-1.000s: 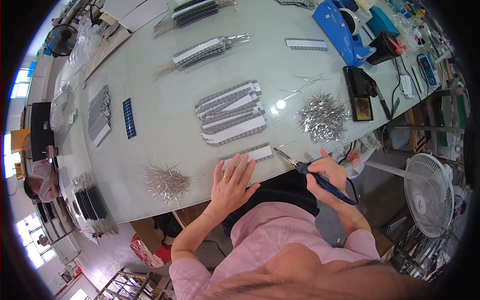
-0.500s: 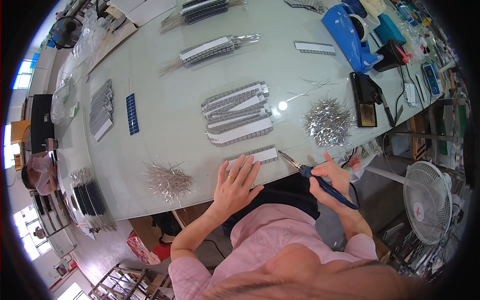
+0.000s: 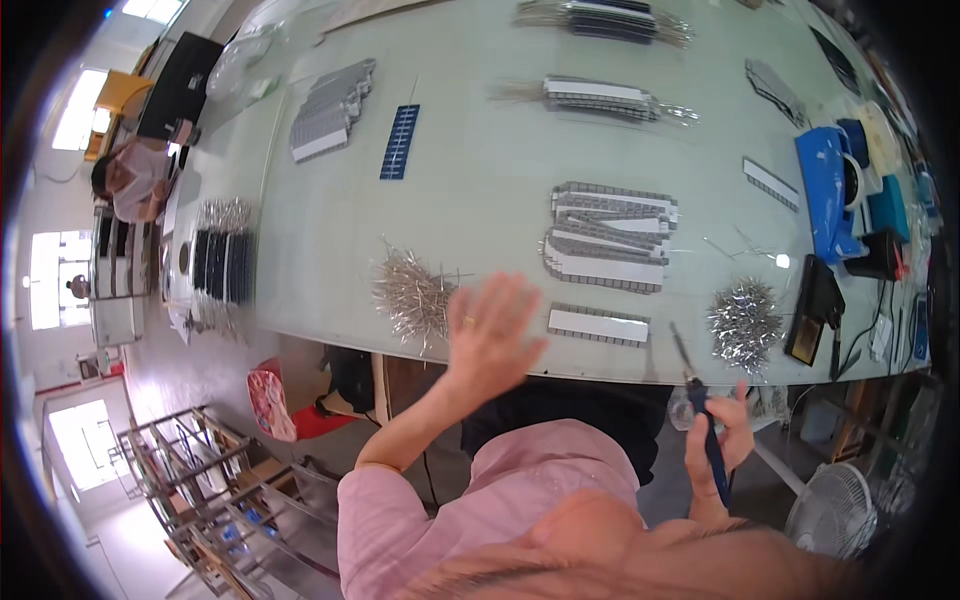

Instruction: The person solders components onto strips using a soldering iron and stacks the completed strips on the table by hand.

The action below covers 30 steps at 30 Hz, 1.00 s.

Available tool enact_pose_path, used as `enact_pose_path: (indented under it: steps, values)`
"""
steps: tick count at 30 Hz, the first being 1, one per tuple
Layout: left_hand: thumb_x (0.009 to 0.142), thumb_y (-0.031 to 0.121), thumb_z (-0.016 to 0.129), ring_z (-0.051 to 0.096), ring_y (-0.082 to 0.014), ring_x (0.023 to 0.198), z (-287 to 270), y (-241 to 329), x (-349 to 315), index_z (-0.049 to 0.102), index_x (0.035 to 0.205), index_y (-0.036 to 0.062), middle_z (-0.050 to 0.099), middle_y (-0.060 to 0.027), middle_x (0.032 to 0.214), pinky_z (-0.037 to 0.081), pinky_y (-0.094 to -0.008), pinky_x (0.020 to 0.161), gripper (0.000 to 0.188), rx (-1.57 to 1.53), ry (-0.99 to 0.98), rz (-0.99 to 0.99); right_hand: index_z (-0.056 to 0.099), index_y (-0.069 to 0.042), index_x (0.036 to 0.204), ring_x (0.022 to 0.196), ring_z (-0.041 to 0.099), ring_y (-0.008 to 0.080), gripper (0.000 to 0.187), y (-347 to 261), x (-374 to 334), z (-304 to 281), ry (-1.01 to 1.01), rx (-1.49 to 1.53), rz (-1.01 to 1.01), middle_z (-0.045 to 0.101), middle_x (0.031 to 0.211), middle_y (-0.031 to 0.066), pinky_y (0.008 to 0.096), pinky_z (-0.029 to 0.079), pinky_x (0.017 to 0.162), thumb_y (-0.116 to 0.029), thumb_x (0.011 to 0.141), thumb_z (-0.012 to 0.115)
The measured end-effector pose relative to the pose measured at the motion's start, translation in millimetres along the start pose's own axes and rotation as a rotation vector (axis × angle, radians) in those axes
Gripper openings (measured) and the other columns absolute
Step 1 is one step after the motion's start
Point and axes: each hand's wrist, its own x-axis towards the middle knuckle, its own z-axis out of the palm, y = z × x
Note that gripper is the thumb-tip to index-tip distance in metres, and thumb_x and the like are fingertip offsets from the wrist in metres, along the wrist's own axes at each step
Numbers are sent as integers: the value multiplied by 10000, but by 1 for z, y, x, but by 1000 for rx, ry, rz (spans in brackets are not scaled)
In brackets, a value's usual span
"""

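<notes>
My left hand (image 3: 492, 330), a little blurred, has its fingers stretched out over the table edge. It overlaps the right side of a pile of thin silvery wire strips (image 3: 412, 295); whether it touches them I cannot tell. In my right hand (image 3: 735, 440) is a soldering iron (image 3: 697, 385) with a dark blue handle, its tip pointing away from me above the table. Between the hands lies a flat grey-and-white segmented strip (image 3: 598, 325). Just beyond it, similar strips are stacked in a loose pile (image 3: 608, 268).
A second silvery wire pile (image 3: 745, 320) lies at right, beside a black soldering stand (image 3: 815, 310) and a blue tape dispenser (image 3: 828, 190). Farther off are a blue segmented strip (image 3: 399, 142), a grey stack (image 3: 335, 110) and wired bundles (image 3: 600, 95). A fan (image 3: 835, 510) stands lower right.
My left hand has come off the near strip and moved left to the wire pile. The soldering iron has drawn away from that strip's right end. The view has turned left.
</notes>
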Motion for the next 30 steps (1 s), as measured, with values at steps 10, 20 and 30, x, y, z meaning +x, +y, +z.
enact_pose_path:
  steps: [10, 20, 30]
  values:
    - [865, 326, 665, 301, -329, 1413, -4, -14, -16, 576, 1314, 64, 426, -135, 1470, 146, -570, 1131, 527, 147, -45, -235, 600, -22, 965, 805, 656, 273, 168, -3, 7, 18, -19, 108, 23, 665, 870, 137, 571, 353, 1096, -71, 816, 662]
    - [853, 346, 675, 328, -306, 1402, -2, 5, -28, 536, 1364, 55, 429, -120, 1460, 133, -547, 1130, 604, 9, -43, -156, 634, -25, 937, 755, 675, 274, 164, -22, 30, 49, -61, 205, -96, 683, 828, 136, 552, 385, 1075, -76, 793, 691]
    - [845, 335, 668, 493, -190, 1252, 8, -3, -33, 584, 1307, 76, 547, -45, 1312, 207, -486, 1108, 537, -34, -21, -33, 657, -61, 885, 705, 691, 251, 227, -39, 48, 66, -163, 191, -72, 699, 787, 90, 528, 372, 1095, -28, 690, 769]
